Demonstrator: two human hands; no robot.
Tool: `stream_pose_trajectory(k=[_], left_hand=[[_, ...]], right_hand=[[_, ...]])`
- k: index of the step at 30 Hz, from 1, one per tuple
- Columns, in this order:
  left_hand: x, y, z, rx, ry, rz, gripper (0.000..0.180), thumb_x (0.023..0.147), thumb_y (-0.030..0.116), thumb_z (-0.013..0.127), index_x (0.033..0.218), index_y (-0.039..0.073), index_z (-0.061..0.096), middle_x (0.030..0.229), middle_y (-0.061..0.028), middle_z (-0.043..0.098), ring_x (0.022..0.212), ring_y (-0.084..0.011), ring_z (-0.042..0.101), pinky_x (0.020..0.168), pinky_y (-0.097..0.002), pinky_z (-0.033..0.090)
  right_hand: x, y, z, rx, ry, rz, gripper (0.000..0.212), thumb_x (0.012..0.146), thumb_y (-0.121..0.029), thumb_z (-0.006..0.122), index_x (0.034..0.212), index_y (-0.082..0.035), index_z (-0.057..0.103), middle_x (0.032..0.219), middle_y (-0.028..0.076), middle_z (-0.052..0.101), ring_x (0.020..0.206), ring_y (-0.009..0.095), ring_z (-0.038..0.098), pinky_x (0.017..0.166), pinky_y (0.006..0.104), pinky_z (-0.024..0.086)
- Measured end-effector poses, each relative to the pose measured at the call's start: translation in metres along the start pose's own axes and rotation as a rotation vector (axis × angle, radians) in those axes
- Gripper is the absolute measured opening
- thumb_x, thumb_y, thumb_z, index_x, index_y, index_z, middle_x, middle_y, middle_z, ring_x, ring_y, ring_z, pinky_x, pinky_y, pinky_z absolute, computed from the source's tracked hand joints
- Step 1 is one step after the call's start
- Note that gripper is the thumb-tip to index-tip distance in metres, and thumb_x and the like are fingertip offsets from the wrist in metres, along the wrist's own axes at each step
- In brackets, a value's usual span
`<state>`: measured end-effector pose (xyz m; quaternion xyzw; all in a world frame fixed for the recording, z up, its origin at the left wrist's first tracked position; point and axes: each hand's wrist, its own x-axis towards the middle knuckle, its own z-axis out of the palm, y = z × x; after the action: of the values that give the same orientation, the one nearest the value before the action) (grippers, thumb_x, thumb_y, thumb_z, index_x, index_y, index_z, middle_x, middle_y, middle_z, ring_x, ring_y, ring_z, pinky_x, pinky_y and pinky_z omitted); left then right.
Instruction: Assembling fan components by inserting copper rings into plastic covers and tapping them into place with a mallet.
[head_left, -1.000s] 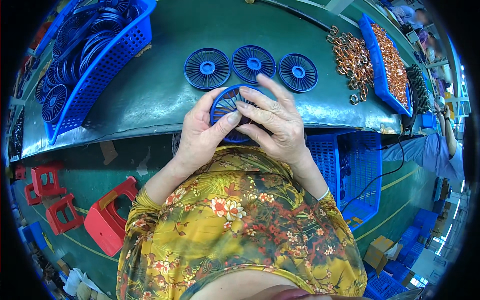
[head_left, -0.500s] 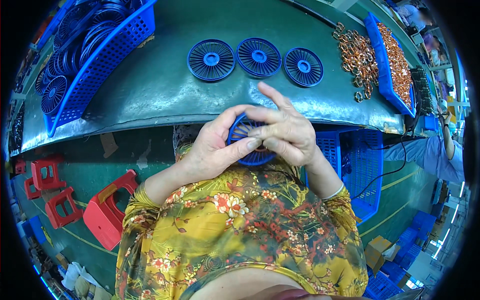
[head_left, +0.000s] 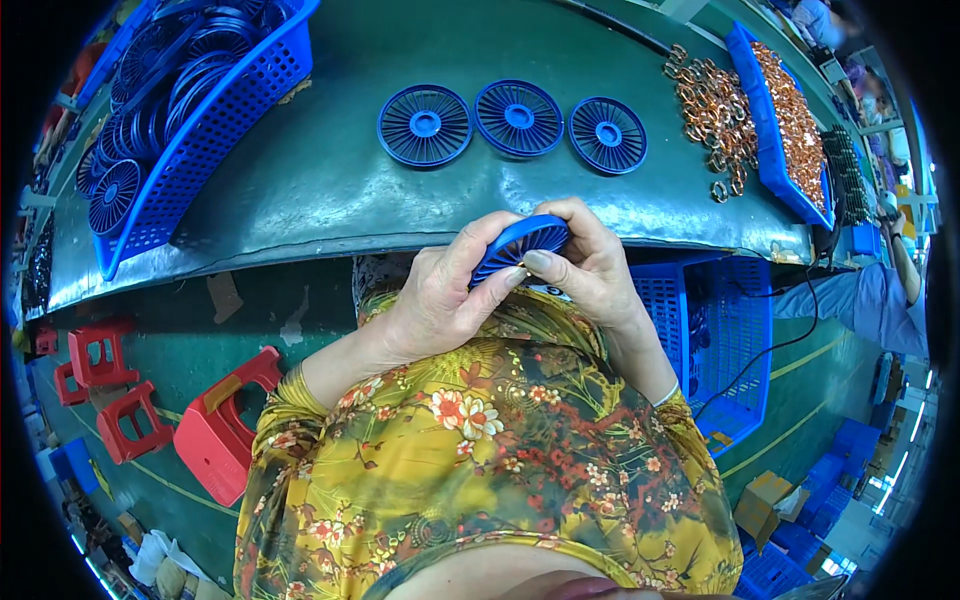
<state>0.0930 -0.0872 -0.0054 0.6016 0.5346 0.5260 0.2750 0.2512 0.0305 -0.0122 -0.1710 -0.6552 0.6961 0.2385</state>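
Between my two hands, just off the near edge of the table, is a blue round spoked plastic grille (head_left: 522,246), tilted with its rim up. My left hand (head_left: 448,288) grips its left side, thumb toward the hub. With my right hand (head_left: 588,268) I pinch its right side, the thumb pressing near the centre. A tiny brass-coloured bit shows by the thumb tips; what it belongs to is hidden. Three like grilles lie in a row on the table: a left one (head_left: 425,124), a middle one (head_left: 518,117) and a right one (head_left: 608,134).
A blue basket (head_left: 215,140) full of such grilles stands at the left of the green table (head_left: 330,190). Copper-coloured rings (head_left: 716,110) lie heaped beside a blue tray (head_left: 768,130) of more. Red stools (head_left: 222,430) and a blue crate (head_left: 735,350) are below. A person (head_left: 890,300) is at far right.
My right hand's raised fingers have come down around the grille's rim. The grille has tipped from nearly flat to steeply tilted and moved slightly away from my body.
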Motion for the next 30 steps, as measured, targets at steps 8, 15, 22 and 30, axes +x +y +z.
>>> stream_pose_trajectory(k=[8, 15, 22, 30], left_hand=[[0.007, -0.006, -0.006, 0.113, 0.126, 0.114, 0.043, 0.083, 0.005, 0.066, 0.123, 0.000, 0.049, 0.099, -0.0157, 0.065, 0.084, -0.0248, 0.068, 0.070, -0.0312, 0.053], [0.012, -0.032, -0.063, 0.577, 0.902, 0.210, 0.038, 0.086, -0.001, 0.063, 0.122, 0.001, 0.051, 0.101, -0.0167, 0.064, 0.087, -0.0207, 0.066, 0.074, -0.0287, 0.051], [0.011, -0.046, -0.093, 1.058, 0.480, -0.122, 0.039, 0.088, 0.020, 0.058, 0.125, 0.009, 0.051, 0.133, -0.0240, 0.045, 0.131, -0.0429, 0.031, 0.106, -0.0590, 0.022], [0.047, -0.009, -0.213, 1.195, 1.017, 0.330, 0.012, 0.078, 0.002, 0.066, 0.090, 0.004, 0.066, 0.088, -0.0107, 0.068, 0.082, -0.0268, 0.065, 0.074, -0.0342, 0.050]], right_hand=[[0.009, -0.007, 0.000, -0.078, 0.080, -0.008, 0.033, 0.083, -0.013, 0.071, 0.110, -0.002, 0.054, 0.094, 0.002, 0.059, 0.084, 0.008, 0.058, 0.074, 0.0227, 0.049], [-0.016, -0.011, -0.142, -1.471, 1.066, 0.116, 0.040, 0.083, -0.037, 0.065, 0.105, -0.003, 0.060, 0.102, 0.018, 0.059, 0.095, 0.034, 0.057, 0.080, 0.0457, 0.046], [-0.026, -0.001, -0.173, -1.239, 0.895, 0.031, 0.025, 0.091, -0.024, 0.059, 0.081, 0.000, 0.057, 0.069, 0.015, 0.057, 0.061, 0.029, 0.053, 0.059, 0.0395, 0.042], [-0.012, 0.004, -0.196, -1.569, 1.016, 0.046, 0.027, 0.091, -0.030, 0.056, 0.088, -0.003, 0.062, 0.084, 0.017, 0.060, 0.078, 0.035, 0.059, 0.068, 0.0467, 0.045]])
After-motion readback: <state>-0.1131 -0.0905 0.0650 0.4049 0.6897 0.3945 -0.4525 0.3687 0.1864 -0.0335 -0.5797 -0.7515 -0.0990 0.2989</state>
